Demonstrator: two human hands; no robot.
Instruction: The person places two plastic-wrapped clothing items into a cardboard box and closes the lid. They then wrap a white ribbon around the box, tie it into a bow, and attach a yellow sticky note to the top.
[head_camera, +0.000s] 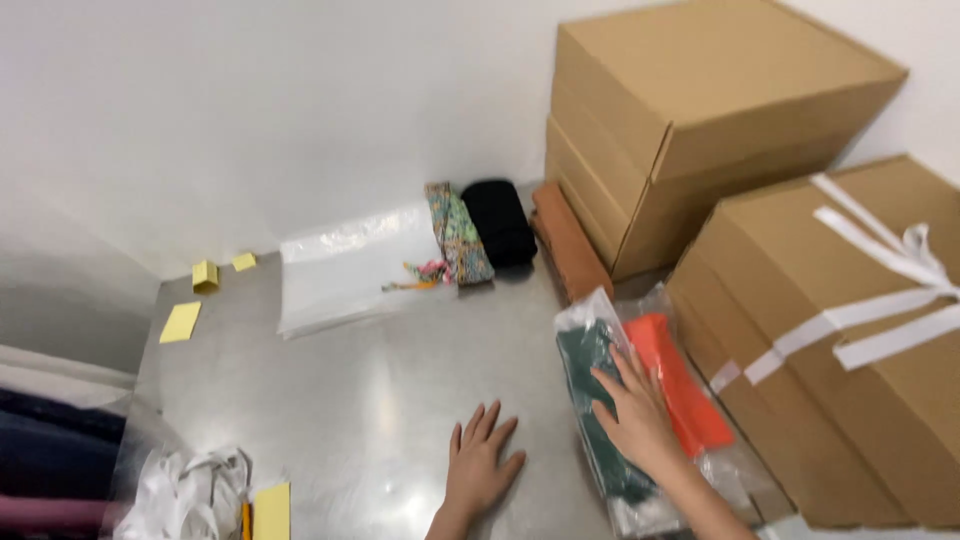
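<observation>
- On a steel worktable (380, 400), as I watch from my remote station, the right hand (635, 415) lies open with fingers spread, pressing flat on a clear bag holding a dark green garment (592, 400); it grips nothing.
- The left hand (480, 465) rests palm-down on the bare metal just left of that bag, fingers loosely splayed, also holding nothing.
- Beside the green packet, touching it on the right, lies a second clear bag with an orange garment (675, 385), set against a taped cardboard box (840, 350).
- Farther back, a stack of plain cardboard boxes (690, 110) stands against the white wall, with a rust-brown folded cloth (568, 240) lying along its base.
- Near the wall sit a black folded cloth (500, 220), a patterned floral cloth with a tassel (455, 235), and an empty clear plastic bag (345, 265) lying flat.
- Yellow paper slips (182, 322) are scattered at the far left corner; another yellow slip (270, 510) sits at the near edge.
- A bundle of white ribbon or strapping (190, 490) lies at the lower left; I cannot tell exactly what it is.
- Dark and pink folded fabrics (50, 460) are cut off by the left edge, and both forearms run out of the bottom of the view.
</observation>
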